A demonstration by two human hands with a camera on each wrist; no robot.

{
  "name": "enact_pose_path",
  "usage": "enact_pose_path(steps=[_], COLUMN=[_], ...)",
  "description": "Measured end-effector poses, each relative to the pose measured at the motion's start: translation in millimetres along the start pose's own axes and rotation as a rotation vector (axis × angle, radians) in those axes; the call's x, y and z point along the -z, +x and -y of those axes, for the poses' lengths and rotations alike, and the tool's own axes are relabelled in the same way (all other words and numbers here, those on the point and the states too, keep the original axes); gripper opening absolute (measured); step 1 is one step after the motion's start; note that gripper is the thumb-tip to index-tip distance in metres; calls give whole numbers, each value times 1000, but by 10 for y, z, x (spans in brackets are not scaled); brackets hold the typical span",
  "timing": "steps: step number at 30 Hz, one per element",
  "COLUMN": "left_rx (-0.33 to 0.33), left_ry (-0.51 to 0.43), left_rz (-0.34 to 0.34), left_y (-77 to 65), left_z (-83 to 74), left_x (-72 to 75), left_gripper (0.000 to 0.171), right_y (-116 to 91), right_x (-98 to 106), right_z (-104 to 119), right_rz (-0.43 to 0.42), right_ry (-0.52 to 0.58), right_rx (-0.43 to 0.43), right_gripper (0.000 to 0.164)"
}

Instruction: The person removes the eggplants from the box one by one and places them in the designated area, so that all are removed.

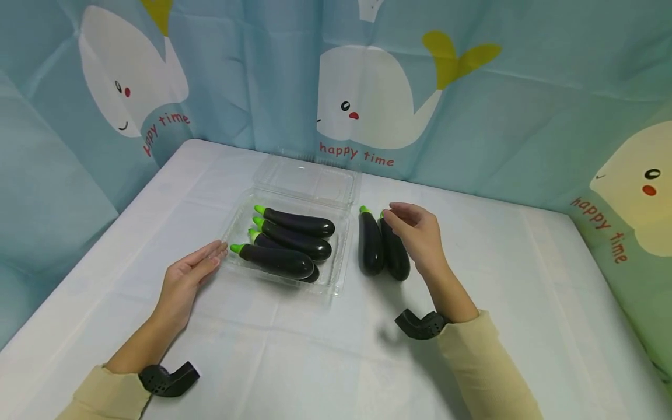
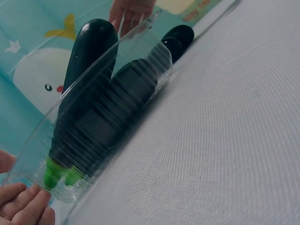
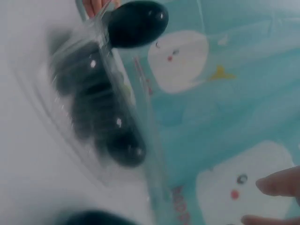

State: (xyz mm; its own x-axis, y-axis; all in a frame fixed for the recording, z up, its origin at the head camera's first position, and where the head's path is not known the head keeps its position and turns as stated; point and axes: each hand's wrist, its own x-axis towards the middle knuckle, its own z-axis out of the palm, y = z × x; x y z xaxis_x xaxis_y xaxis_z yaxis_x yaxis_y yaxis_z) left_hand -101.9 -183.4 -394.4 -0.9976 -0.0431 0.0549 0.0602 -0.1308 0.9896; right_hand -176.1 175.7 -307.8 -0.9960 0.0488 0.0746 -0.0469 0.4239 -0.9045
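Observation:
A clear plastic clamshell box stands with its lid folded back, away from me. Several glossy dark eggplants with bright green stem ends lie in it, partly piled on each other. My left hand holds the box's left rim, which runs between thumb and fingers in the left wrist view. Right of the box, two more eggplants lie side by side, one nearer the box and one farther right. Over the farther one's stem end is my right hand, thumb and fingers apart, with nothing visible between them.
A white cloth covers the table. Behind it and at both sides hangs a blue curtain with white whales, meeting the table's far edge. Each wrist wears a black camera mount, one on the left and one on the right.

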Motion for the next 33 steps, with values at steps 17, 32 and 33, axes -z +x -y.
enact_pose_path(steps=[17,32,33], left_rx=[-4,8,8], left_ry=[-16,-14,-12], left_rz=[2,8,8], left_y=[9,10,10], left_z=[7,-6,-5], left_x=[-3,-6,-6], left_gripper=[52,52,52], right_y=[-120,-138,-135], right_x=[-537,-959,-983], right_z=[388,487,487], right_rz=[295,634,642], right_ry=[-156,-325,-330], right_rx=[216,316,328], right_gripper=[43,58,57])
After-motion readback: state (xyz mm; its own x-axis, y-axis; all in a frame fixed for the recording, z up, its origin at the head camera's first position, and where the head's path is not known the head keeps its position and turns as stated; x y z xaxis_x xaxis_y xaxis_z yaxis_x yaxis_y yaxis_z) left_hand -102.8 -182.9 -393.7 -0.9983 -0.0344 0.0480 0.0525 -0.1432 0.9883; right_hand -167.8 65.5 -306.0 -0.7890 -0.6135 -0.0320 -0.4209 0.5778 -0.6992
